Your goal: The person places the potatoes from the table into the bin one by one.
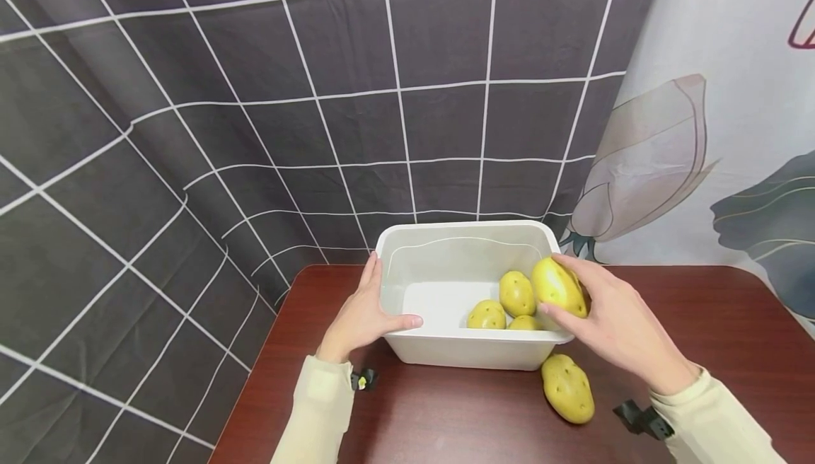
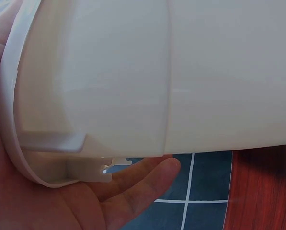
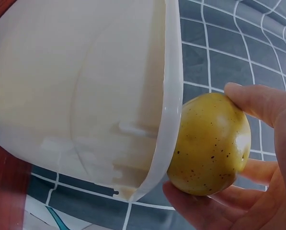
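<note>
A white plastic bin [image 1: 458, 349] stands on the table, with several yellow potatoes in view. My left hand [image 1: 363, 315] grips the bin's left end, thumb over the front rim and fingers along the outer side, as the left wrist view also shows. Over the bin's right rim, my right hand [image 1: 614, 315] holds a potato [image 3: 210, 143] between thumb and fingers. Inside, at the right end, lie a potato [image 1: 517, 293], a second potato [image 1: 487, 315] and a third potato [image 1: 525, 323], partly hidden by the front wall. Another potato [image 1: 568, 388] lies on the table by the front right corner.
The dark red wooden table [image 1: 446, 414] carries the bin near its back edge. Behind and to the left hangs a dark grey cloth [image 1: 439, 124] with white grid lines. A pale curtain [image 1: 675, 223] with a floral print hangs at the back right.
</note>
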Demonstrator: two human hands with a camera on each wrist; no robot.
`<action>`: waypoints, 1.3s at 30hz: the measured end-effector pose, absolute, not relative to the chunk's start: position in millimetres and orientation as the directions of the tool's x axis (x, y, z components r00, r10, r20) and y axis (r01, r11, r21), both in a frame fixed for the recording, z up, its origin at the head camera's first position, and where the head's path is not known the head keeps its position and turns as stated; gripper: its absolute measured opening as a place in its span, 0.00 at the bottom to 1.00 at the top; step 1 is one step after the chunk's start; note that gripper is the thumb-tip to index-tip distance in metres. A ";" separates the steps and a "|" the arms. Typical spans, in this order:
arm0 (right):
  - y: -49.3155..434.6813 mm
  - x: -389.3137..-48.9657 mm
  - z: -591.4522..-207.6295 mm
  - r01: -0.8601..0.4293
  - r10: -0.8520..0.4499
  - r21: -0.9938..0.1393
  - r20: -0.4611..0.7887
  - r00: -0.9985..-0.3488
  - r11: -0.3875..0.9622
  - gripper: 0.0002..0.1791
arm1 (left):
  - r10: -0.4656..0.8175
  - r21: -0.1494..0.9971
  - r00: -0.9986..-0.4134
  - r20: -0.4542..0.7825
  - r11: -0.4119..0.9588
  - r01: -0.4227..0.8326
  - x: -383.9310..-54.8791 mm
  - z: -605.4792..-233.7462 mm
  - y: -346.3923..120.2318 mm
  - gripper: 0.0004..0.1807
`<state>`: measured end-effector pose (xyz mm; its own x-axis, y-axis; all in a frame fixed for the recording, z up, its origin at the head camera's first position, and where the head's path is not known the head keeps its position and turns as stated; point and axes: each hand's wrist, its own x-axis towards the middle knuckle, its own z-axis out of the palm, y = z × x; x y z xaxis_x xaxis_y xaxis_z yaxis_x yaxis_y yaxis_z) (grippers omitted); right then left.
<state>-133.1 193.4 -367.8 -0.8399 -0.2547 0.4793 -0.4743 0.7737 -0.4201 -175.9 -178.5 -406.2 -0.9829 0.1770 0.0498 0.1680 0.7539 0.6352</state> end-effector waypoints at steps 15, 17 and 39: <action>183.9 -139.0 -370.2 -0.475 -0.274 -0.421 0.453 -0.848 0.773 0.40 | 0.174 0.640 -0.983 0.051 0.750 0.166 -176.0 -407.4 -178.9 0.74; 182.4 -139.5 -370.4 -0.476 -0.277 -0.421 0.452 -0.848 0.772 0.40 | 0.174 0.643 -0.983 0.051 0.748 0.166 -176.1 -407.5 -178.9 0.74; 171.0 -144.7 -371.3 -0.464 -0.281 -0.437 0.420 -0.863 0.771 0.39 | 0.175 0.648 -0.983 0.049 0.744 0.165 -175.5 -406.7 -178.8 0.74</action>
